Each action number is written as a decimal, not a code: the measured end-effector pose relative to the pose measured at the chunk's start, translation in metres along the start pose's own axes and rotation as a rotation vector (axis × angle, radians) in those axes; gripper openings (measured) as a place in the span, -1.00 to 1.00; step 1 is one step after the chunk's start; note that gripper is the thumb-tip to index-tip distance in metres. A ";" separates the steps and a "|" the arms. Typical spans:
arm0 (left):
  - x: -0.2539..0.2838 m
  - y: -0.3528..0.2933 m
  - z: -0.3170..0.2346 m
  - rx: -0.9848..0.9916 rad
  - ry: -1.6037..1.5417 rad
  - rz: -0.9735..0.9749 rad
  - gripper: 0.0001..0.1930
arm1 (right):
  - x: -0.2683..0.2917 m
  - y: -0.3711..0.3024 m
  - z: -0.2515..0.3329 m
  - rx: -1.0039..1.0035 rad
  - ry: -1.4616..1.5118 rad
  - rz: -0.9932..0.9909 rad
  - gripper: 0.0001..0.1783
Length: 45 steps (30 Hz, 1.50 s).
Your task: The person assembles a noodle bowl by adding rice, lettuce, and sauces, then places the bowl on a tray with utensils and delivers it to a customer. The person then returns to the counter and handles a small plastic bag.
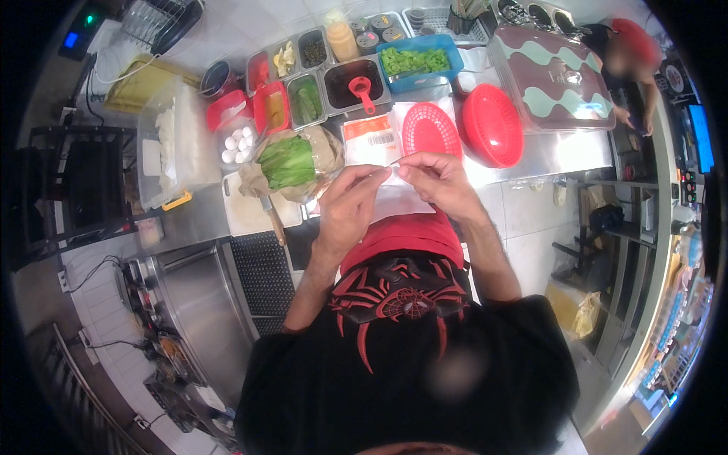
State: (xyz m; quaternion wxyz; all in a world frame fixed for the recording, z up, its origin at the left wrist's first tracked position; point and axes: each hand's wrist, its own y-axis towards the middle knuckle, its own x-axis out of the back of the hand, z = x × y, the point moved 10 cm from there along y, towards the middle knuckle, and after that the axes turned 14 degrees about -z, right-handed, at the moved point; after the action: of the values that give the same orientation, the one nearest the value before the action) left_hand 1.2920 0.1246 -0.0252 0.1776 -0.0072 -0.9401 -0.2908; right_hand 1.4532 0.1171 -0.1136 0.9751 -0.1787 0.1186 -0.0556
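My left hand and my right hand meet over the front edge of the steel counter, both with fingertips pinched. Something small and thin seems to be between them, too small to name. Just beyond my right hand lies a red oval plastic basket on white paper. A white packet with an orange band lies behind my left hand. To its left, green lettuce leaves sit in an open brown paper bag. A knife rests at the edge of a white cutting board.
Steel pans of toppings, one dark with a red scoop, line the back beside a sauce bottle. A blue tub of greens, more red baskets and a lidded box stand rightward. Eggs sit left. Another person is far right.
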 end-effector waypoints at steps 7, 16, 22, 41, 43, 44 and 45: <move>-0.031 0.003 -0.018 0.001 0.056 -0.012 -0.71 | 0.027 0.002 0.019 0.066 -0.047 0.041 -0.75; -0.072 -0.005 -0.034 0.040 0.048 -0.024 -0.72 | 0.067 0.007 0.021 0.176 -0.034 0.081 -0.75; -0.090 -0.011 -0.034 0.073 0.029 -0.003 -0.68 | 0.086 0.005 0.023 0.206 -0.036 0.055 -0.78; -0.089 0.005 -0.028 0.063 0.025 0.011 -0.76 | 0.087 0.009 0.026 0.243 -0.032 -0.005 -0.78; -0.087 0.005 -0.028 0.014 0.050 0.027 -0.76 | 0.084 0.010 0.024 0.216 -0.017 0.001 -0.78; -0.086 0.005 -0.028 0.006 0.047 0.027 -0.76 | 0.083 0.009 0.023 0.175 -0.010 -0.002 -0.78; -0.086 0.006 -0.028 -0.003 0.045 0.027 -0.76 | 0.082 0.009 0.022 0.135 -0.004 -0.005 -0.78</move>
State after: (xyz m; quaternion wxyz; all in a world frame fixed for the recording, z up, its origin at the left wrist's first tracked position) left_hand 1.3821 0.1214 -0.0295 0.2024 -0.0138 -0.9354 -0.2897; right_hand 1.5383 0.1204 -0.1144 0.9850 -0.1131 0.1124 -0.0656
